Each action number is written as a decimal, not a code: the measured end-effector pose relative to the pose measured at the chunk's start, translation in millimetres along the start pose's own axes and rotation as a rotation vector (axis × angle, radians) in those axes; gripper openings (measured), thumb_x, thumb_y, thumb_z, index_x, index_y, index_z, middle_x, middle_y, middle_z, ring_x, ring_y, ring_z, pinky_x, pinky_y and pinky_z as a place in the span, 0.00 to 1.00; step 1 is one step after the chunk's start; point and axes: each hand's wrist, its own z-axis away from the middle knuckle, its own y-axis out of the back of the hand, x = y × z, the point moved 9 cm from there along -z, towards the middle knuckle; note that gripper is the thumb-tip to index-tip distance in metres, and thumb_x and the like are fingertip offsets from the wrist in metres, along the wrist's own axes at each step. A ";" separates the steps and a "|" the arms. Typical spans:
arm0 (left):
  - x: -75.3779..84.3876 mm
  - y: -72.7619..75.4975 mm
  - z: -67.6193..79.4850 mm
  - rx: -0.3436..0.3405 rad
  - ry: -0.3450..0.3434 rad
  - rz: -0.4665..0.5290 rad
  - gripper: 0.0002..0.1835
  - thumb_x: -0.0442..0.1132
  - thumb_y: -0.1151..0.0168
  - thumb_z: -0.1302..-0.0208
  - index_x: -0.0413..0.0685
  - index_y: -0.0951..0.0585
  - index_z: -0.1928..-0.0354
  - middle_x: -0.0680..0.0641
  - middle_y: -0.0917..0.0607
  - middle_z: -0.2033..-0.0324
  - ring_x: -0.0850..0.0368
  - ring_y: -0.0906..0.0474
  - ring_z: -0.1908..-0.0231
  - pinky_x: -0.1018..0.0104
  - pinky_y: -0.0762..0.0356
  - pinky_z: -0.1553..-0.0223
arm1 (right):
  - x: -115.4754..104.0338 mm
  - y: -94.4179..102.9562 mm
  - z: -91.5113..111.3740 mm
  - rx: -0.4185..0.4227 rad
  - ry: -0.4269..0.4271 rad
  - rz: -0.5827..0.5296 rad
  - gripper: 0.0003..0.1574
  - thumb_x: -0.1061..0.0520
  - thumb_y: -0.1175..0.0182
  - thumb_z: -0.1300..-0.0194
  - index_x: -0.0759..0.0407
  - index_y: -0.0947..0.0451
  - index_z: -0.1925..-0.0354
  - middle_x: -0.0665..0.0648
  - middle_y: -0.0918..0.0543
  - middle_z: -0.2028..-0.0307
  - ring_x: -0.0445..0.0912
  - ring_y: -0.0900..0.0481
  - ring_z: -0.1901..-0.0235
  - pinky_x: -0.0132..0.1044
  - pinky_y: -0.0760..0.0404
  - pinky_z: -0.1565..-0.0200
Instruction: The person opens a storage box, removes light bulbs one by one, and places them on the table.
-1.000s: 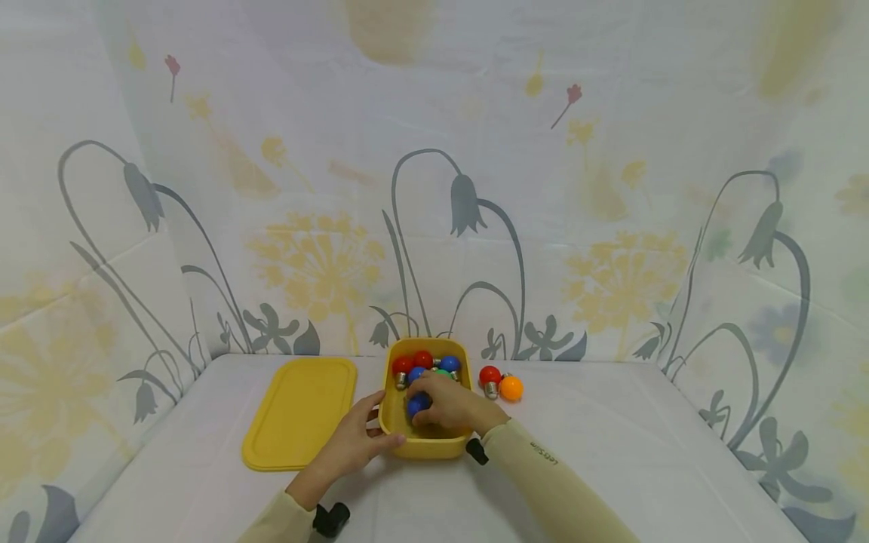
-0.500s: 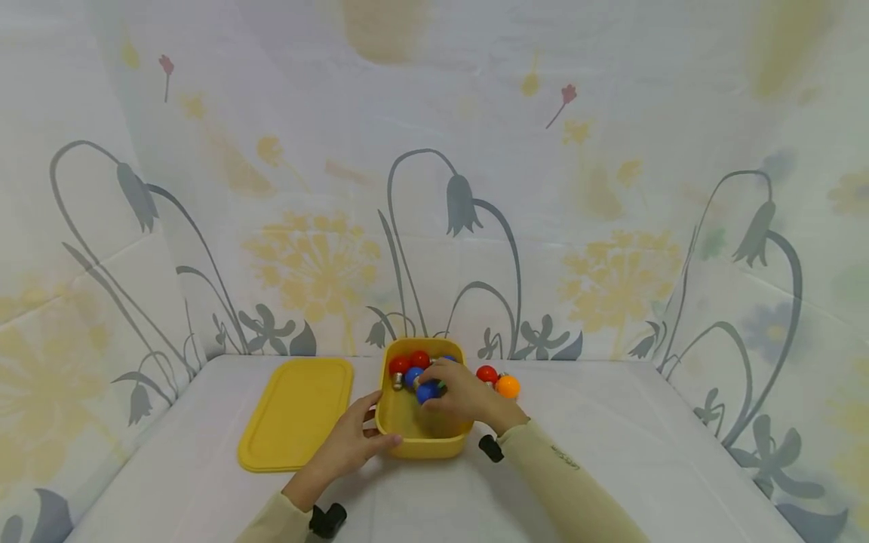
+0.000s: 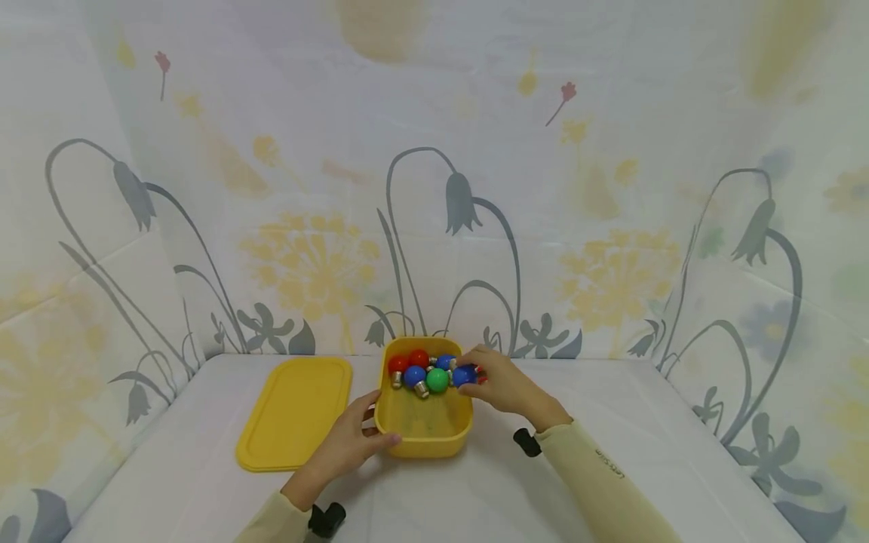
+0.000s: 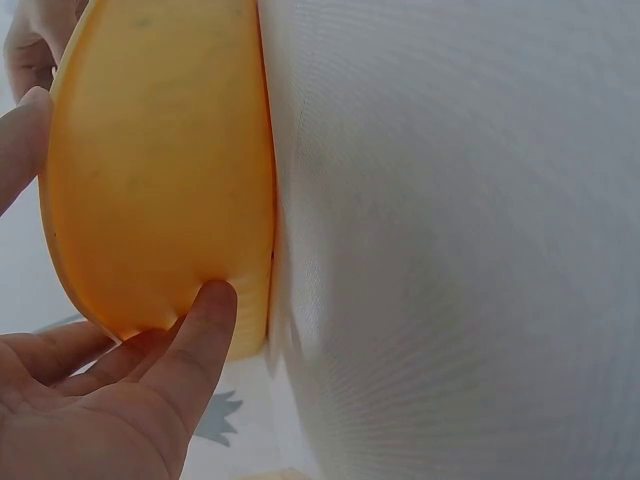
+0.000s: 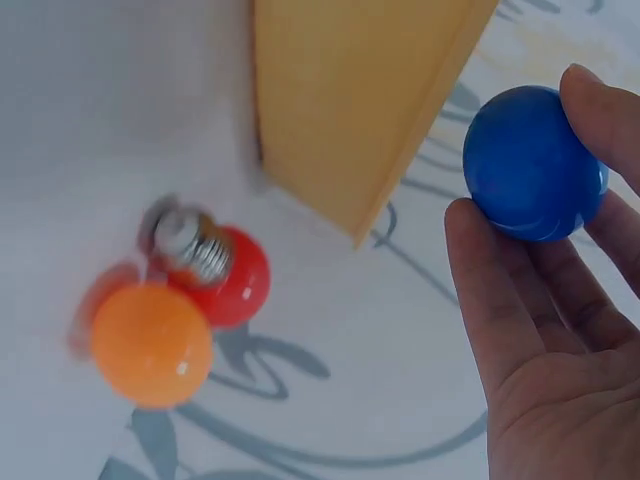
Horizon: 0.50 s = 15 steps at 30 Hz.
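Note:
A yellow plastic box [image 3: 428,450] stands on the table with several coloured light bulbs inside. Toward its back lie two red bulbs [image 3: 398,365], two blue bulbs [image 3: 415,376] and a green bulb [image 3: 437,380]. My left hand [image 3: 348,439] grips the box's near left corner, thumb at the front and fingers along the side wall [image 4: 160,180]. Just over the right rim, my right hand [image 3: 501,382] pinches a blue bulb [image 5: 530,165] between thumb and fingers; its base is hidden in the right wrist view.
Left of the box lies a flat yellow lid [image 3: 295,415]. On the cloth to its right are a red bulb [image 5: 242,285] and an orange bulb [image 5: 150,345], mostly covered by my right hand in the head view. A flower-printed cloth [image 3: 611,188] rises behind.
The right hand has lifted the blue bulb from inside the box and carried it rightward to the right rim. The green bulb has come into full view. The left hand stays on the box.

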 end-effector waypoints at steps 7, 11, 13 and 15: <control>0.9 0.2 1.0 0.008 0.009 -0.015 0.50 0.48 0.28 0.46 0.37 0.45 0.28 0.34 0.39 0.32 0.38 0.31 0.40 0.53 0.25 0.45 | 22.2 28.2 17.2 0.067 0.015 -0.089 0.24 0.61 0.30 0.44 0.61 0.22 0.48 0.55 0.24 0.52 0.48 0.23 0.55 0.41 0.18 0.52; 0.3 0.9 1.0 0.015 0.011 -0.023 0.50 0.48 0.28 0.46 0.37 0.45 0.28 0.34 0.39 0.32 0.38 0.31 0.40 0.53 0.25 0.45 | 36.0 40.5 24.7 0.101 0.012 -0.100 0.24 0.62 0.30 0.44 0.65 0.23 0.49 0.57 0.23 0.54 0.51 0.22 0.56 0.44 0.18 0.52; -0.2 1.1 0.7 0.016 0.013 -0.024 0.50 0.48 0.28 0.46 0.38 0.45 0.28 0.35 0.39 0.33 0.39 0.31 0.39 0.54 0.25 0.45 | 44.7 44.3 28.2 0.111 -0.013 -0.104 0.24 0.62 0.30 0.44 0.65 0.23 0.49 0.57 0.23 0.54 0.51 0.22 0.56 0.44 0.18 0.52; -1.2 1.2 0.3 0.018 0.017 -0.023 0.49 0.48 0.28 0.46 0.38 0.45 0.28 0.35 0.38 0.33 0.39 0.31 0.39 0.54 0.25 0.45 | 52.9 47.0 31.8 0.118 -0.030 -0.111 0.25 0.62 0.31 0.44 0.67 0.23 0.48 0.57 0.23 0.54 0.52 0.22 0.56 0.45 0.19 0.52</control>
